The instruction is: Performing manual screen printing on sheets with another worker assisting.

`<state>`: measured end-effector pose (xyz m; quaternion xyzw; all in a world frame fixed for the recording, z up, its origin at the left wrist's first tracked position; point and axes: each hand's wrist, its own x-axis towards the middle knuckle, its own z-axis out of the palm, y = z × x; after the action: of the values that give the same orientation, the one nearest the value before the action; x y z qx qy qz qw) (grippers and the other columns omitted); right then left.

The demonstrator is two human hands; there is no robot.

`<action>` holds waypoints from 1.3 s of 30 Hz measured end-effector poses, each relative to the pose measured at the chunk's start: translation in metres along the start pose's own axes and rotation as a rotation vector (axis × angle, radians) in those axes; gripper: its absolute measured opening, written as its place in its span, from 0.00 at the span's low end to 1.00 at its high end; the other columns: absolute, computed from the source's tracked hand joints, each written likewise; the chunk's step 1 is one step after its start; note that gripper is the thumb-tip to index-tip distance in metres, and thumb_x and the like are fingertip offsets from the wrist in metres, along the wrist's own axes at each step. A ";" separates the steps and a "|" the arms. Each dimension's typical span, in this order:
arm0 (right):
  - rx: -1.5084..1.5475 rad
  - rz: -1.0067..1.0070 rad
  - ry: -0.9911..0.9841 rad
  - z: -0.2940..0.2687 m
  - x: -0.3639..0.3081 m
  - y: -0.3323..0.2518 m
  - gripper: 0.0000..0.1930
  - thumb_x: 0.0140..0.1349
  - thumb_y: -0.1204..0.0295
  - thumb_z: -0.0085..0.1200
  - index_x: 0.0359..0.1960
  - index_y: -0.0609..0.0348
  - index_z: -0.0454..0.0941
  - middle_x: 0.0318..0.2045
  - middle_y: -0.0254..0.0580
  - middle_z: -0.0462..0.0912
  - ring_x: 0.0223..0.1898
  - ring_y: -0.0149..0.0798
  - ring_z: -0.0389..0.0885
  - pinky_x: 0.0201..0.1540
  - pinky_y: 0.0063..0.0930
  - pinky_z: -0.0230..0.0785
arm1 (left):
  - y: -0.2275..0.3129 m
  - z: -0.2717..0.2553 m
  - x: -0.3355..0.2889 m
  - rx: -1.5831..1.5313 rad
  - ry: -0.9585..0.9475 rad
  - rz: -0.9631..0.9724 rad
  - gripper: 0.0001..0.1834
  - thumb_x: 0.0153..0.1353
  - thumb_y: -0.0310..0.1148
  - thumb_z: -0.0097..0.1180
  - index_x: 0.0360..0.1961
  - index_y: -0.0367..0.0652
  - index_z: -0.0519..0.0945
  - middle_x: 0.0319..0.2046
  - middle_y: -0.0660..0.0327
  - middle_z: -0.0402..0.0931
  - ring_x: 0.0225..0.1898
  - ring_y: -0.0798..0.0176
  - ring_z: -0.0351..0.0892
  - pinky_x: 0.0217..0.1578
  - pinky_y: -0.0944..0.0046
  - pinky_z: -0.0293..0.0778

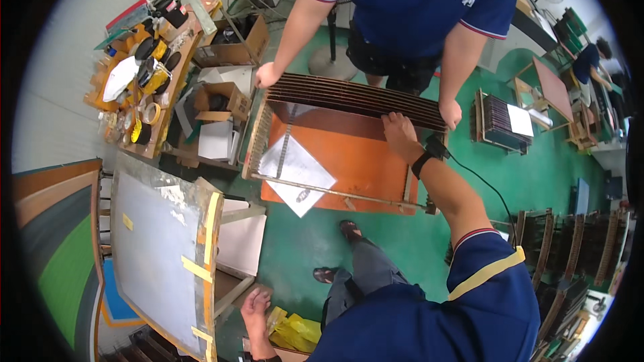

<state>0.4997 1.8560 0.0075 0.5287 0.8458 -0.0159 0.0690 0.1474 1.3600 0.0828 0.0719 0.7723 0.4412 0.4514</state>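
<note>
A slotted rack (pixel 251 141) with toothed side rails holds several thin dark panels (pixel 349 97) side by side along its far part. My right hand (pixel 400 133) reaches over the near panels, its bent fingers hooked on an upper edge. My left hand (pixel 256 303) hangs low beside a large grey board, fingers loosely bent, with nothing visible in it. Facing me, a person in a navy shirt has one hand (pixel 268 75) at the rack's left end and the other hand (pixel 449 112) at its right end. A white paper sheet (pixel 298 171) shows inside the rack, over an orange surface (pixel 349 154).
The grey board (pixel 157 228) with yellow tape stands at left. Behind it a cluttered bench (pixel 157 107) carries tape rolls and tools. A second loaded rack (pixel 500 121) sits on the green floor at right; more racks (pixel 570 248) line the lower right. A black cord (pixel 479 177) trails near my right arm.
</note>
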 end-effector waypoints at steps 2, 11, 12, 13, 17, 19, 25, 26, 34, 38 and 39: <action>0.004 -0.007 -0.058 -0.001 0.020 0.007 0.12 0.59 0.72 0.52 0.45 0.58 0.77 0.45 0.46 0.79 0.51 0.46 0.76 0.52 0.39 0.69 | 0.004 0.017 0.024 -0.015 -0.085 0.078 0.22 0.63 0.31 0.56 0.56 0.31 0.72 0.45 0.51 0.80 0.43 0.62 0.81 0.43 0.67 0.76; 0.331 -0.221 0.438 -0.180 -0.037 0.035 0.06 0.55 0.72 0.56 0.31 0.60 0.82 0.30 0.47 0.83 0.35 0.52 0.81 0.38 0.41 0.73 | 0.118 0.139 0.064 0.135 -0.549 0.427 0.20 0.63 0.25 0.54 0.56 0.32 0.72 0.45 0.53 0.81 0.47 0.62 0.79 0.50 0.66 0.73; 0.330 -0.271 0.513 -0.209 -0.056 0.019 0.06 0.53 0.74 0.56 0.32 0.60 0.82 0.29 0.46 0.82 0.33 0.51 0.80 0.37 0.40 0.73 | 0.130 0.154 0.065 0.141 -0.595 0.470 0.21 0.63 0.25 0.54 0.57 0.32 0.72 0.46 0.53 0.80 0.47 0.62 0.79 0.50 0.66 0.74; 0.334 -0.326 0.586 -0.230 -0.075 0.000 0.07 0.52 0.76 0.55 0.33 0.60 0.81 0.27 0.46 0.81 0.32 0.50 0.80 0.36 0.38 0.73 | 0.141 0.170 0.062 0.147 -0.634 0.512 0.21 0.63 0.24 0.53 0.58 0.33 0.71 0.48 0.53 0.79 0.48 0.61 0.78 0.49 0.65 0.74; 0.250 -0.500 0.724 -0.250 -0.155 -0.085 0.17 0.44 0.77 0.56 0.40 0.61 0.79 0.31 0.40 0.78 0.32 0.44 0.78 0.34 0.36 0.72 | 0.210 0.239 -0.017 -0.563 -0.784 0.396 0.20 0.62 0.26 0.54 0.56 0.33 0.71 0.45 0.57 0.79 0.45 0.60 0.79 0.49 0.64 0.75; 0.306 -0.483 0.540 -0.237 -0.190 -0.132 0.19 0.46 0.75 0.57 0.44 0.61 0.77 0.38 0.43 0.80 0.39 0.46 0.79 0.40 0.38 0.73 | 0.212 0.235 -0.025 -0.949 -0.820 0.319 0.19 0.61 0.25 0.55 0.54 0.33 0.72 0.43 0.57 0.78 0.44 0.59 0.80 0.49 0.63 0.76; 0.654 -0.488 -0.016 -0.223 -0.180 -0.164 0.31 0.54 0.62 0.64 0.56 0.67 0.70 0.53 0.59 0.75 0.51 0.59 0.74 0.57 0.43 0.66 | 0.129 0.101 0.045 -0.816 -0.464 0.216 0.17 0.54 0.16 0.51 0.46 0.34 0.76 0.41 0.57 0.80 0.39 0.63 0.82 0.34 0.67 0.80; 0.505 -0.566 0.307 -0.222 -0.156 -0.161 0.29 0.54 0.65 0.63 0.56 0.66 0.71 0.52 0.56 0.76 0.53 0.56 0.73 0.58 0.43 0.65 | 0.123 0.072 0.044 -0.822 -0.491 0.208 0.19 0.53 0.17 0.52 0.48 0.33 0.75 0.44 0.55 0.79 0.41 0.59 0.82 0.40 0.64 0.81; 1.271 -0.322 -0.816 -0.167 -0.145 -0.321 0.17 0.64 0.64 0.54 0.42 0.71 0.80 0.36 0.43 0.83 0.37 0.32 0.80 0.40 0.29 0.73 | 0.045 -0.138 0.015 -0.829 -0.361 0.370 0.23 0.53 0.21 0.52 0.54 0.34 0.72 0.48 0.54 0.78 0.49 0.54 0.79 0.55 0.55 0.74; 1.555 -0.262 -0.844 -0.139 -0.118 -0.330 0.14 0.64 0.70 0.54 0.41 0.72 0.79 0.34 0.42 0.83 0.30 0.34 0.80 0.35 0.26 0.73 | 0.026 -0.095 -0.021 -1.032 -0.128 0.414 0.18 0.61 0.27 0.49 0.52 0.32 0.73 0.48 0.53 0.78 0.48 0.54 0.79 0.54 0.56 0.75; 1.575 -0.314 -0.792 -0.131 -0.112 -0.331 0.14 0.64 0.70 0.54 0.42 0.73 0.78 0.33 0.42 0.83 0.29 0.34 0.81 0.35 0.26 0.73 | 0.020 -0.081 -0.033 -1.065 -0.067 0.445 0.17 0.62 0.28 0.48 0.51 0.33 0.73 0.47 0.53 0.78 0.48 0.55 0.79 0.53 0.57 0.76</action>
<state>0.2377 1.6234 0.1369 0.2566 0.5665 -0.7825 -0.0302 0.0990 1.3050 0.1346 0.0093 0.3953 0.8508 0.3460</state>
